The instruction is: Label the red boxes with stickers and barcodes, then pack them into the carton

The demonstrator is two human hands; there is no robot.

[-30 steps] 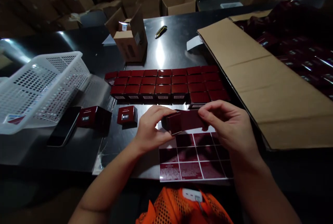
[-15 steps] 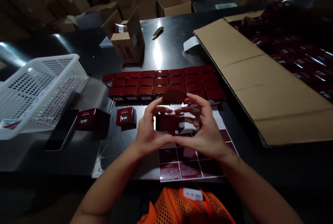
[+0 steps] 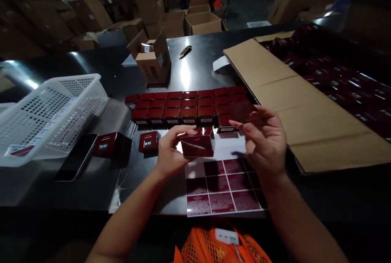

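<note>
My left hand [image 3: 169, 151] grips a small dark red box [image 3: 197, 146] just above the table, over a sheet of dark red labels [image 3: 226, 185]. To its right, apart from the box, my right hand [image 3: 266, 140] is raised and pinches a single dark red label [image 3: 242, 110] at its fingertips; the label is blurred. Behind both hands, several matching red boxes [image 3: 183, 106] stand in three tight rows. Two loose red boxes [image 3: 111, 144] [image 3: 148, 140] lie to the left of my left hand.
A white plastic basket [image 3: 51, 112] and a dark phone [image 3: 76, 157] are on the left. A large cardboard sheet [image 3: 299, 100] covers the right side, with more red boxes [image 3: 345, 83] beyond it. An open carton [image 3: 152, 59] and a yellow knife [image 3: 185, 51] sit farther back.
Both hands held the box together before. My right hand has come off it, moving right and up with a label, and my left hand alone now holds the box.
</note>
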